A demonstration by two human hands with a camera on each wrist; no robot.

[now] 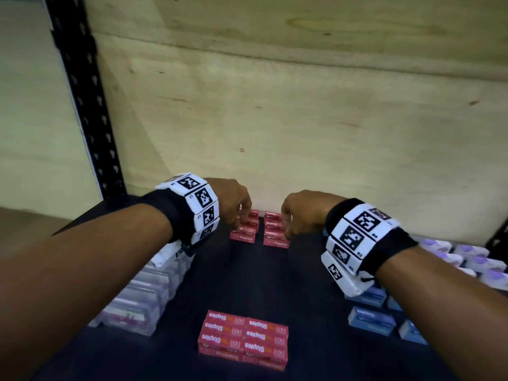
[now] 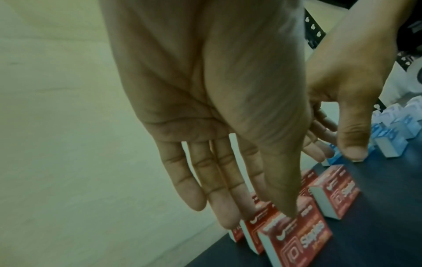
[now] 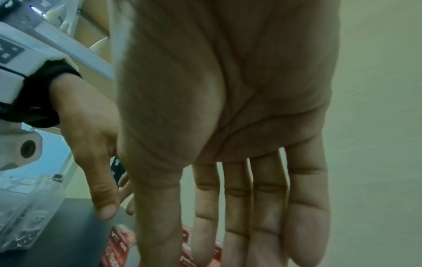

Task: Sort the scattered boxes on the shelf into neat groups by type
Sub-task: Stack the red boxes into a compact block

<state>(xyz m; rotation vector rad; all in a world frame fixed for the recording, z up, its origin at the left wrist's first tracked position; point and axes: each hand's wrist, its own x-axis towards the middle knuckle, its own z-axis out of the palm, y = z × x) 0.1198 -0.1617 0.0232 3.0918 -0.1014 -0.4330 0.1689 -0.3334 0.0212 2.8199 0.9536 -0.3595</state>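
Observation:
Two short rows of red staples boxes stand at the back of the dark shelf (image 1: 275,284). My left hand (image 1: 242,218) reaches down over the left row (image 1: 245,234). Its fingers (image 2: 224,207) are straight along the row's far side, and its thumb touches the top of the near box (image 2: 303,240). My right hand (image 1: 286,226) hangs the same way over the right row (image 1: 275,237), its straight fingers (image 3: 267,225) pointing down at red boxes (image 3: 118,249). Neither hand curls round a box. A tidy block of red staples boxes (image 1: 243,339) lies near the front edge.
Clear plastic boxes (image 1: 143,292) are lined up along the left side. Blue boxes (image 1: 371,320) and white-purple boxes (image 1: 467,259) sit on the right. A plywood back wall (image 1: 302,119) and a black slotted upright (image 1: 82,105) bound the shelf.

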